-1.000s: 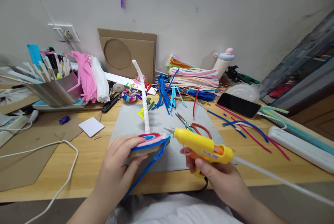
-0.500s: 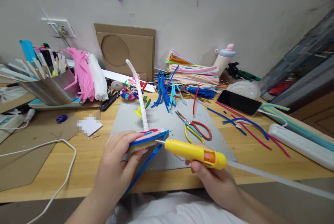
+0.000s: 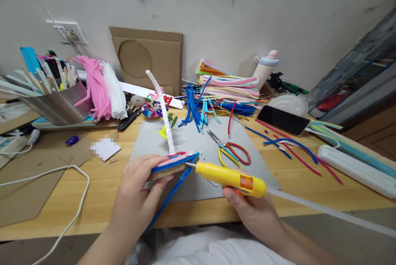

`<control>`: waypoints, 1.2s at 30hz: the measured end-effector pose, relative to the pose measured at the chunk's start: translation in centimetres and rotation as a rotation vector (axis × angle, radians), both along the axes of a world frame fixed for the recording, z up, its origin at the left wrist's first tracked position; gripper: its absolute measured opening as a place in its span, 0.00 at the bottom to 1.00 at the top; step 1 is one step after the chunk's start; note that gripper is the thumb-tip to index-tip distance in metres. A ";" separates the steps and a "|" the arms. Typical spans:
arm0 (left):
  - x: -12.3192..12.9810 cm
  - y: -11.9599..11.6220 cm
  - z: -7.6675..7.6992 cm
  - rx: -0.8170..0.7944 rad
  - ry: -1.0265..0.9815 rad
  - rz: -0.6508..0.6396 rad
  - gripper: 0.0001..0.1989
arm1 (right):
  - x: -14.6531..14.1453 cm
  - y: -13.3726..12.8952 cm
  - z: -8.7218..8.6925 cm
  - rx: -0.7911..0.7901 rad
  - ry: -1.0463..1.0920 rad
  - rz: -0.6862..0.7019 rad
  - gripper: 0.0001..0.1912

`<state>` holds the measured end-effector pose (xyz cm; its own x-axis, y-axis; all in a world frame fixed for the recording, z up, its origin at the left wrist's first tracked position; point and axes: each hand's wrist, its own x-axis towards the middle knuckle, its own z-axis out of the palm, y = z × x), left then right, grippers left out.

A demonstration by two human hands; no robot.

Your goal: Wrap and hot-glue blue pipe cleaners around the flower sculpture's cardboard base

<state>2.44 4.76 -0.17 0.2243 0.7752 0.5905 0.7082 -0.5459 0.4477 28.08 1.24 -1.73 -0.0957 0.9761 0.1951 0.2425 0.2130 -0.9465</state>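
Observation:
My left hand (image 3: 144, 186) grips a cardboard base (image 3: 168, 173) at its left side, thumb below and fingers on top. Blue pipe cleaner (image 3: 173, 164) runs along the base's edge, and a loose blue tail (image 3: 168, 201) hangs down from its right end. A stem wrapped in white (image 3: 163, 116) stands up from the base, leaning left. In my right hand (image 3: 253, 209) is a yellow glue gun (image 3: 230, 178), with a long glue stick (image 3: 328, 211) out of its back. The metal nozzle (image 3: 191, 165) is at the right end of the base; whether it touches cannot be made out.
Scissors (image 3: 230, 147) and pliers with yellow handles (image 3: 227, 158) lie on a grey cutting mat (image 3: 198, 186). Bundles of pipe cleaners (image 3: 229, 85) are heaped by the wall. A phone (image 3: 283, 120) and a white power strip (image 3: 355, 170) are at right, a metal holder (image 3: 62, 102) at left.
The glue gun's nozzle has shifted slightly up and left along the base's right end. My left hand still holds the base, nearly unmoved. The whole view has drifted slightly.

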 end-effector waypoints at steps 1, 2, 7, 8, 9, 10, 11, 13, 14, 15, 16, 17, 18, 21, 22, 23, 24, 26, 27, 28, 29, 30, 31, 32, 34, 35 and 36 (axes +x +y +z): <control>0.0 0.0 0.0 -0.001 -0.001 0.002 0.12 | 0.0 0.0 0.0 0.000 -0.005 -0.013 0.16; 0.0 0.0 0.0 -0.002 -0.003 0.004 0.12 | 0.0 0.0 0.0 -0.002 -0.009 -0.026 0.17; -0.1 -0.1 0.0 -0.019 -0.010 0.018 0.12 | 0.0 0.0 -0.1 -0.033 -0.027 -0.070 0.18; 0.0 -0.1 0.0 -0.019 -0.010 0.020 0.12 | 0.0 0.0 0.0 -0.038 -0.030 -0.075 0.18; 0.0 -0.1 0.1 -0.021 -0.009 0.020 0.12 | 0.1 0.0 0.0 -0.042 -0.034 -0.079 0.18; 0.0 -0.1 0.1 -0.021 -0.010 0.020 0.12 | 0.1 0.0 0.0 -0.043 -0.038 -0.084 0.18; 0.0 -0.1 0.1 -0.022 -0.013 0.019 0.12 | 0.2 0.0 0.0 -0.041 -0.045 -0.088 0.18; 0.0 -0.1 0.1 -0.028 -0.020 0.017 0.12 | 0.3 0.0 -0.1 -0.034 -0.066 -0.102 0.18; 0.0 -0.1 0.1 -0.033 -0.024 0.017 0.12 | 0.3 0.0 -0.1 -0.029 -0.075 -0.111 0.18; 0.0 0.0 0.1 -0.036 -0.026 0.016 0.12 | 0.3 0.0 -0.2 -0.022 -0.076 -0.124 0.19; 0.0 0.0 0.1 -0.038 -0.028 0.016 0.12 | 0.4 0.0 -0.2 -0.019 -0.073 -0.135 0.19; 0.0 0.0 0.1 -0.040 -0.027 0.016 0.12 | 0.4 0.0 -0.2 -0.020 -0.070 -0.139 0.18; 0.0 0.0 0.1 -0.042 -0.026 0.015 0.12 | 0.4 0.1 -0.2 -0.020 -0.065 -0.140 0.18; -0.1 -0.1 0.0 -0.046 -0.020 0.011 0.13 | 0.3 0.2 -0.2 -0.024 -0.052 -0.151 0.18; -0.2 -0.1 0.0 -0.044 -0.018 0.009 0.13 | 0.3 0.2 -0.2 -0.022 -0.048 -0.158 0.19; -0.2 -0.2 0.1 -0.041 -0.015 0.007 0.12 | 0.3 0.3 -0.1 -0.017 -0.045 -0.169 0.19; -0.2 -0.2 0.1 -0.034 -0.012 0.006 0.12 | 0.3 0.3 0.1 -0.013 -0.048 -0.175 0.19; -0.2 -0.2 0.1 -0.026 -0.008 0.007 0.12 | 0.4 0.4 0.5 -0.001 -0.086 -0.160 0.18; -0.2 -0.2 0.2 -0.026 -0.007 0.006 0.12 | 0.6 0.4 0.9 0.008 -0.116 -0.145 0.17; -0.2 -0.2 0.2 -0.025 -0.005 0.006 0.12 | 0.7 0.4 1.2 0.016 -0.146 -0.127 0.16; -0.1 -0.1 0.2 -0.026 -0.003 0.003 0.12 | 0.9 0.5 1.6 0.026 -0.179 -0.102 0.15; -0.1 -0.1 0.2 -0.025 -0.001 -0.001 0.12 | 1.2 0.5 2.0 0.048 -0.214 -0.076 0.14; -0.1 -0.1 0.2 -0.026 0.003 -0.003 0.12 | 1.4 0.5 2.3 0.074 -0.253 -0.053 0.13; 0.0 -0.1 0.2 -0.023 0.005 -0.004 0.12 | 1.7 0.5 2.7 0.098 -0.294 -0.035 0.13; 0.1 0.0 0.2 -0.017 0.005 -0.003 0.12 | 2.1 0.4 3.3 0.135 -0.363 -0.015 0.12; 0.1 0.0 0.2 -0.013 0.002 -0.002 0.13 | 2.3 0.3 3.6 0.146 -0.382 -0.013 0.11; 0.1 0.0 0.2 -0.007 -0.003 0.002 0.12 | 2.3 0.3 3.9 0.154 -0.383 -0.010 0.10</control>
<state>2.56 4.74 0.05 0.2207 0.7797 0.5860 0.7083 -0.5412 0.4532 30.43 1.51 2.20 -0.1807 0.9396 0.2905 0.5741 0.3406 -0.7445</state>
